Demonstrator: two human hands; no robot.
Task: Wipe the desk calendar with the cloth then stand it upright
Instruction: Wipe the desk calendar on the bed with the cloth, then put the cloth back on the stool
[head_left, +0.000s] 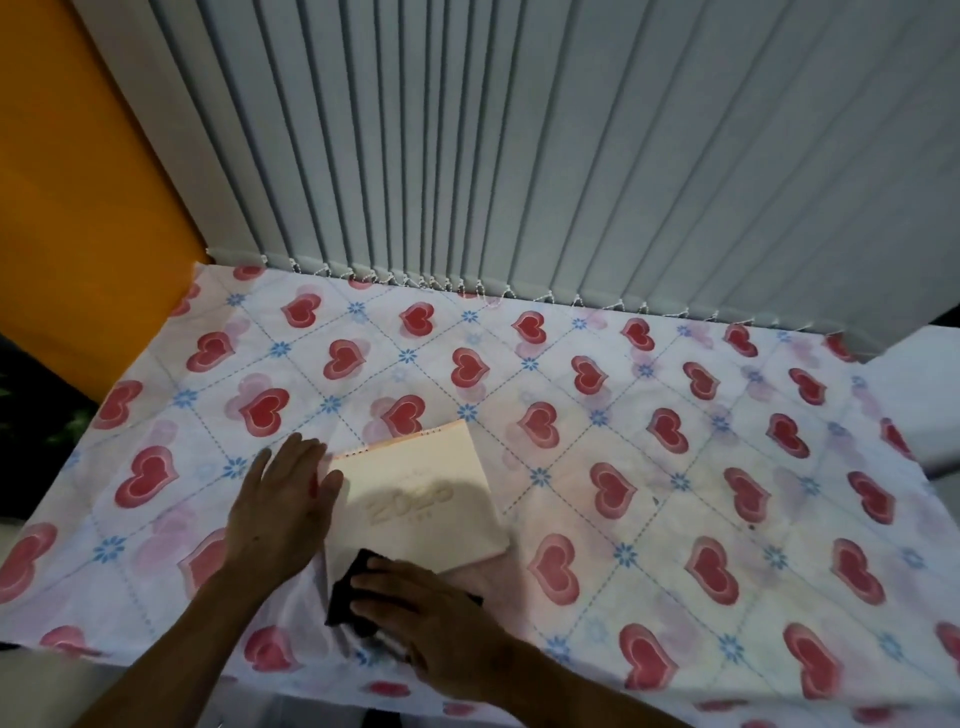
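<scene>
An orange wall panel (78, 197) is seen at the upper left of the frame. The table, covered by a heart-patterned cloth cover (675, 415), fills the lower half. The left hand (283, 506) is laid flat, fingers extended and open, palm down on the cover at lower centre-left; its thumb touches the left edge of the desk calendar (415, 493). Nothing is gripped by it. The calendar is lying flat, pale cream, just below frame centre, turned slightly clockwise, with "2026" embossed on the cover and a spiral binding along its upper left edge. The dark cloth (353, 587) is pressed at the calendar's near edge, partly over it and partly on the cover. The right hand (436, 618) lies on top of the cloth with fingers spread flat, pressing rather than pinching. Grey vertical blinds (571, 156) span the upper centre and right.
</scene>
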